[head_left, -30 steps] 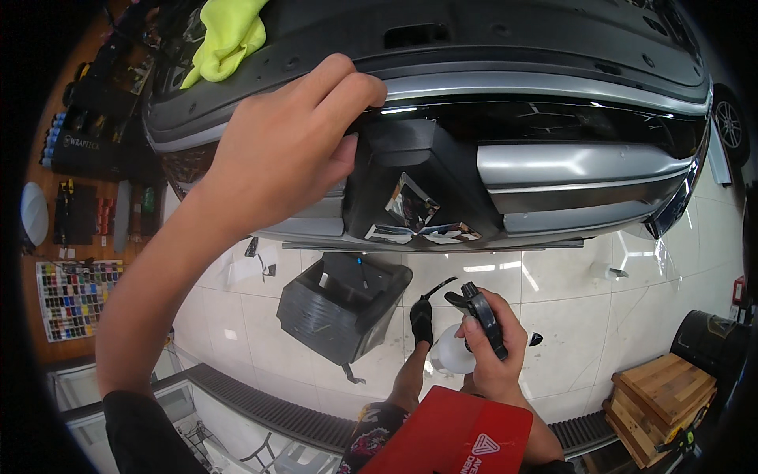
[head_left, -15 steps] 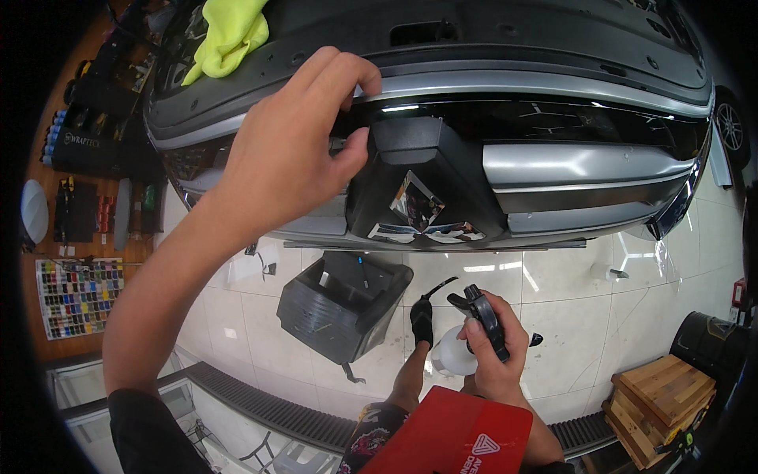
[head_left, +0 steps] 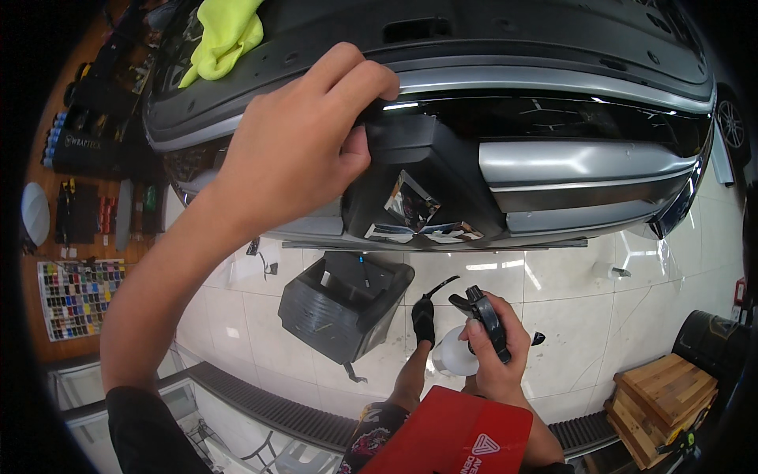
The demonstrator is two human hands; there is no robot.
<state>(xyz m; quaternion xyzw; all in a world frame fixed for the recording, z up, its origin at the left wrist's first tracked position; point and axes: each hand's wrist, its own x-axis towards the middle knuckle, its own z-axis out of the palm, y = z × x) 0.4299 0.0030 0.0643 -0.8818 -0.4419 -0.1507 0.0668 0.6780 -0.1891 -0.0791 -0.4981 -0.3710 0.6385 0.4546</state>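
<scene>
Across the car's front, my left hand (head_left: 304, 130) curls its fingers over the upper left corner of a black emblem panel (head_left: 454, 166). The thumb presses in from the near side; the fingertips are partly hidden. On the panel sits a shiny chrome emblem (head_left: 412, 201). Lower down, my right hand (head_left: 505, 344) is wrapped around the black trigger head of a spray bottle (head_left: 455, 353). Its translucent white body hangs below the hand, above the floor.
Silver grille bars (head_left: 584, 164) flank the panel. A yellow-green cloth (head_left: 225, 39) lies at the upper left of the car's front. A dark grey bin (head_left: 332, 316) stands on the tiled floor. Wooden boxes (head_left: 671, 387) sit at the right, and a red pouch (head_left: 454, 430) is before my body.
My left hand has moved a little right, its fingers closing over the panel's corner. The emblem panel has shifted and tilted slightly. My right hand stays on the spray bottle.
</scene>
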